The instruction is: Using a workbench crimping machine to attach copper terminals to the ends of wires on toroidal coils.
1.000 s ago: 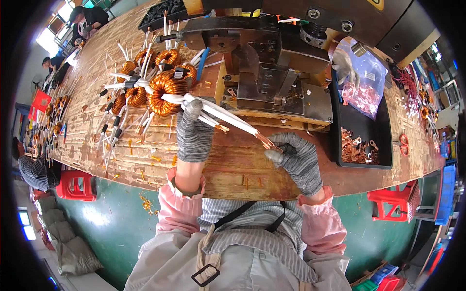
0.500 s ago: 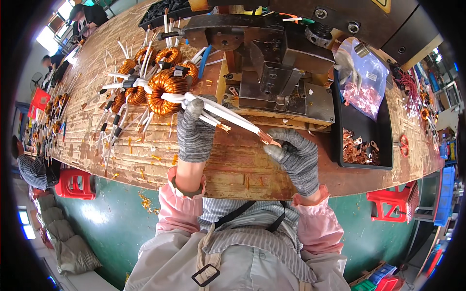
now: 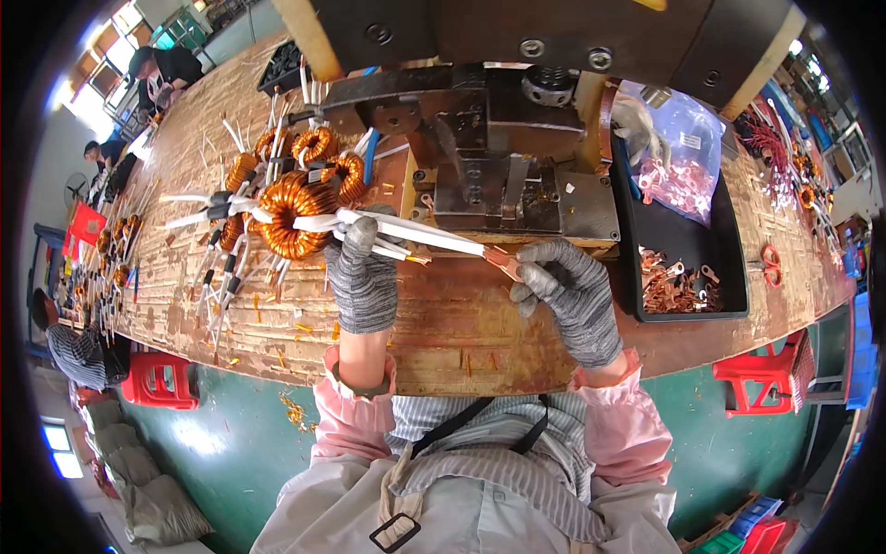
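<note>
A copper-wound toroidal coil (image 3: 288,229) sits left of centre, with white-sleeved wires (image 3: 429,232) running rightward from it. My left hand (image 3: 362,282), in a grey knit glove, is closed on these wires beside the coil. A copper cable lug (image 3: 499,260) is at the end of the longer wires. My gloved right hand (image 3: 574,300) pinches its outer end between thumb and fingers. Shorter wire ends with bare copper stick out just right of my left hand. Behind the wires stands a dark metal press (image 3: 489,185), whose tooling is apart from the lug.
More coils (image 3: 242,173) with white leads lie at the left. On the right, a black tray (image 3: 694,317) holds copper lugs and a clear bag (image 3: 678,152) of lugs; red-handled scissors (image 3: 771,265) lie beyond. Red stools (image 3: 159,380) flank the wooden bench. Other people sit far left.
The view has shifted a little. The coil has come nearer me, and the wires now slope less steeply. The right hand has shifted at the wire end, where the lug shows more plainly.
</note>
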Demonstrator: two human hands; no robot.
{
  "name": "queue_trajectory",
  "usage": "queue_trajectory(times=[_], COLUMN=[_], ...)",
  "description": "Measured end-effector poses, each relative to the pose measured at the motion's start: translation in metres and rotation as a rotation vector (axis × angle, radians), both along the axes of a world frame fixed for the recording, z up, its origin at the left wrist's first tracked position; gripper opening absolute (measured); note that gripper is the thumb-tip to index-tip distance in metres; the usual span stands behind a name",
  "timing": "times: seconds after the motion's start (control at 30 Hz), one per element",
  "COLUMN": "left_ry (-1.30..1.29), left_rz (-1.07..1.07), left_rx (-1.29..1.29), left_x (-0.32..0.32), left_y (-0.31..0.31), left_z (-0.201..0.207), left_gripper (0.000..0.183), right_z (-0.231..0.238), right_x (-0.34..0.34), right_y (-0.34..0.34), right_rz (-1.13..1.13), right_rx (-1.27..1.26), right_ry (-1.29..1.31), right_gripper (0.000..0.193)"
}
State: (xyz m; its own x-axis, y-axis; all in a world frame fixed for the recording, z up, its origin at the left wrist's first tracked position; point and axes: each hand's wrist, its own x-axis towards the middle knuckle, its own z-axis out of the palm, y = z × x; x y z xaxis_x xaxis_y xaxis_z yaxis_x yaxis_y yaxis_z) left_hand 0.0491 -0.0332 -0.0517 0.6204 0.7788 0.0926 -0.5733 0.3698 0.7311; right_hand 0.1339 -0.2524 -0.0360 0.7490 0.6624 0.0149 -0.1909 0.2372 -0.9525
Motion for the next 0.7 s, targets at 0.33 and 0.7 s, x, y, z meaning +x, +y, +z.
queue_trajectory(times=[0.33, 0.7], left_ry=[-0.041, -0.074], left_rz=[0.058, 0.149], left_rx=[0.091, 0.092], left_x=[0.02, 0.033], left_y=[0.002, 0.002], left_z=[-0.002, -0.002], left_gripper=[0.048, 0.036], right_z=[0.013, 0.017], right_x=[0.039, 0.064], right_y=[0.001, 0.011], right_rz=[0.038, 0.089], right_rx=[0.107, 0.132], right_ry=[-0.05, -0.019], right_gripper=[0.017, 0.013])
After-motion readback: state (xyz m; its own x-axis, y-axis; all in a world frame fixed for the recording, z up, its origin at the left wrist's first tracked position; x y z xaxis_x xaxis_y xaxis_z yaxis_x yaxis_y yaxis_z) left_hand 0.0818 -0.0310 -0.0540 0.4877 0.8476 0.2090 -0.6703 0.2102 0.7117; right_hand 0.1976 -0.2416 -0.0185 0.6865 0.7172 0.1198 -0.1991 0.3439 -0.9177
